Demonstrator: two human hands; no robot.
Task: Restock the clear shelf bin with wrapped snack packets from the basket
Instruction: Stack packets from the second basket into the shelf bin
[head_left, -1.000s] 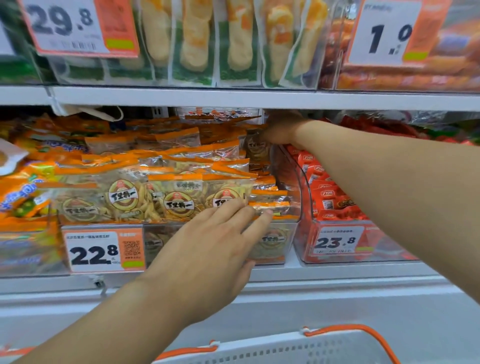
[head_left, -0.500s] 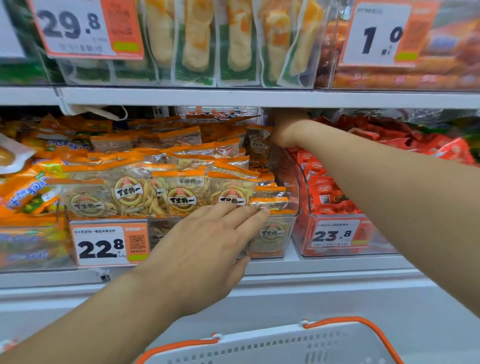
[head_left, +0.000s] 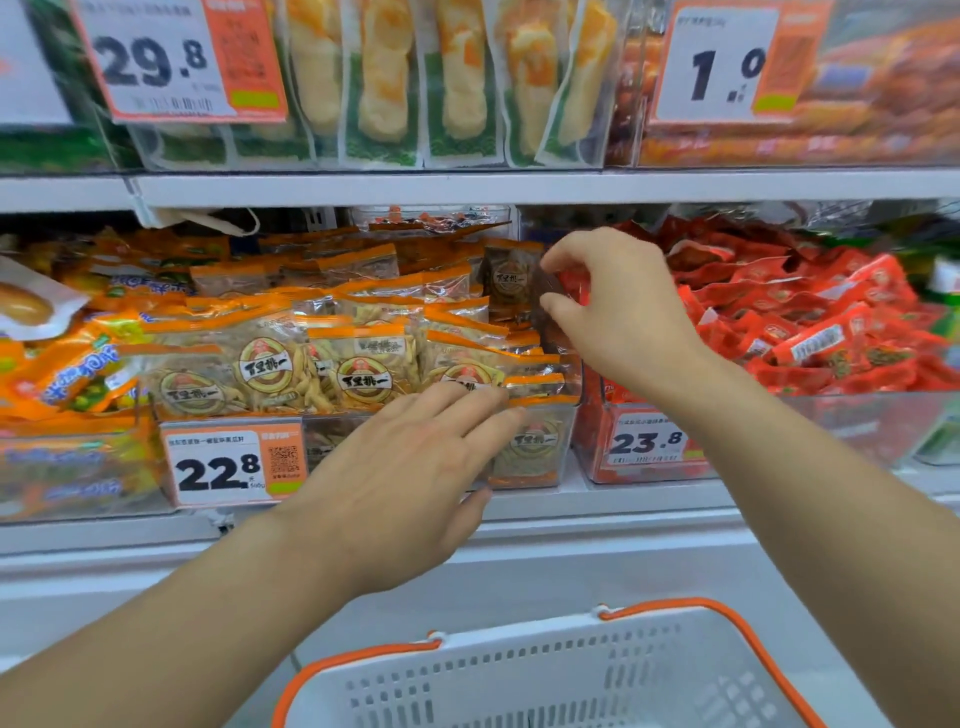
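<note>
Left hand (head_left: 415, 478) flat, fingers straight, pressing front packets (head_left: 363, 369) in clear bin (head_left: 540, 457). Right hand (head_left: 618, 306) at 1 o'clock, pinching small dark packet (head_left: 551, 291), upright. Basket (head_left: 571, 675) at 6 o'clock.

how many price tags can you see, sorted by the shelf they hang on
Upper shelf price tags: 2, the 29.8 tag and the 1.0 tag
Lower shelf price tags: 2, the 22.8 tag and the 23.8 tag
Total: 4

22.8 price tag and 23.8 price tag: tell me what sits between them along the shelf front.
In the head view, the left hand's fingers and the clear shelf bin's front corner, with orange-topped snack packets behind it, lie between the 22.8 price tag and 23.8 price tag.
</note>
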